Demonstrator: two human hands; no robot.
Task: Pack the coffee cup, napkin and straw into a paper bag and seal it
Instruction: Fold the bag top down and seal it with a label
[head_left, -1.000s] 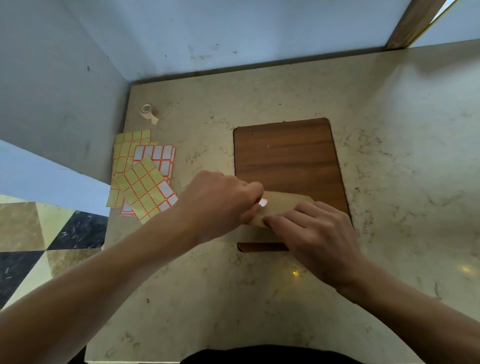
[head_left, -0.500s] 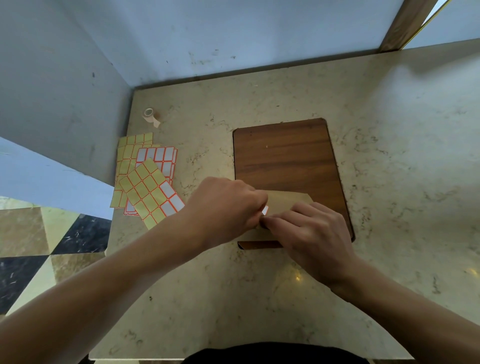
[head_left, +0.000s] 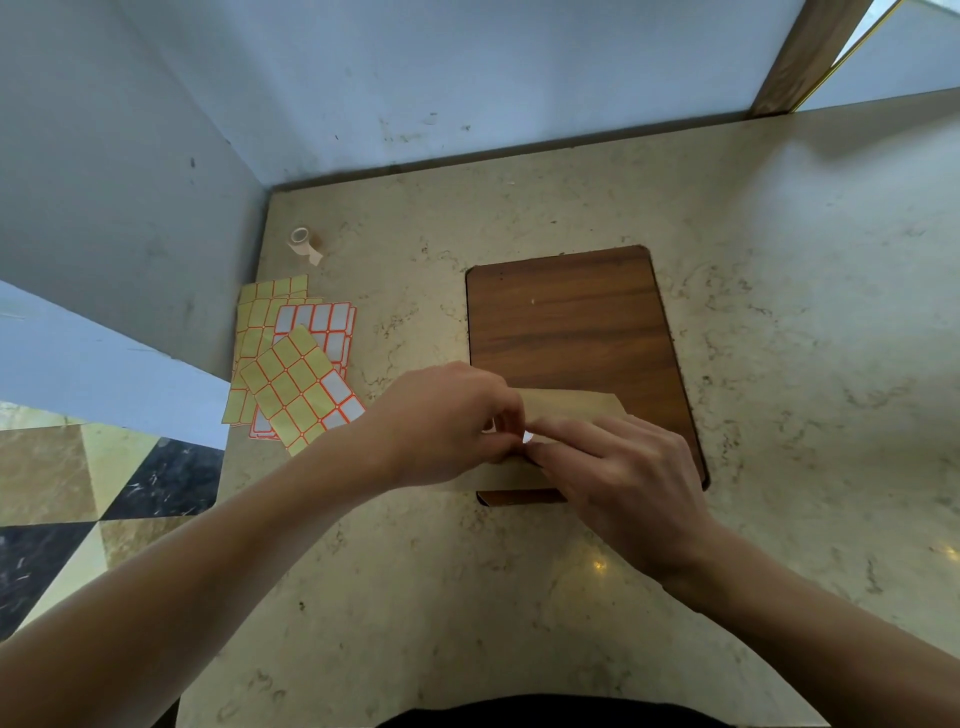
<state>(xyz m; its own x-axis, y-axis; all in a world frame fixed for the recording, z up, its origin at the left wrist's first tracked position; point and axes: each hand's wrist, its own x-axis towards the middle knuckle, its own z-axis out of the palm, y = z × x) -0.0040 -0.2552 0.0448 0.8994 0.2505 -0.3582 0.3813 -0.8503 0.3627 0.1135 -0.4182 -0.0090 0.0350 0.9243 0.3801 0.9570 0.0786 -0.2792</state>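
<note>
— What's the set-up here?

— A pale marbled worktop (head_left: 519, 597) pushed into a corner of bluish-white walls, with a dark wooden board (head_left: 566, 322) lying on it, long side running away from the person.

— And the bag?

— One brown paper bag (head_left: 571, 405), flat on the near end of the board, its long axis running left to right, mostly hidden under both hands. I see no cup, napkin or straw; whether they are inside I cannot tell.

— What are the hands doing?

— The left hand (head_left: 447, 421) comes in from the left with its fingers curled tight, pinching at the bag's folded edge. The right hand (head_left: 618, 478) lies over the bag from the near right, fingers (head_left: 561, 436) stretched almost flat and pressing down. A small white sticker (head_left: 528, 437) shows right where the two hands meet, so both are equally close to it. I'd guess the seal is being pressed on.

— Anything else?

— Off to the left, a pile of label sheets (head_left: 296, 364), at least three, overlapping. Behind them, one small roll of tape (head_left: 304, 244).
</note>
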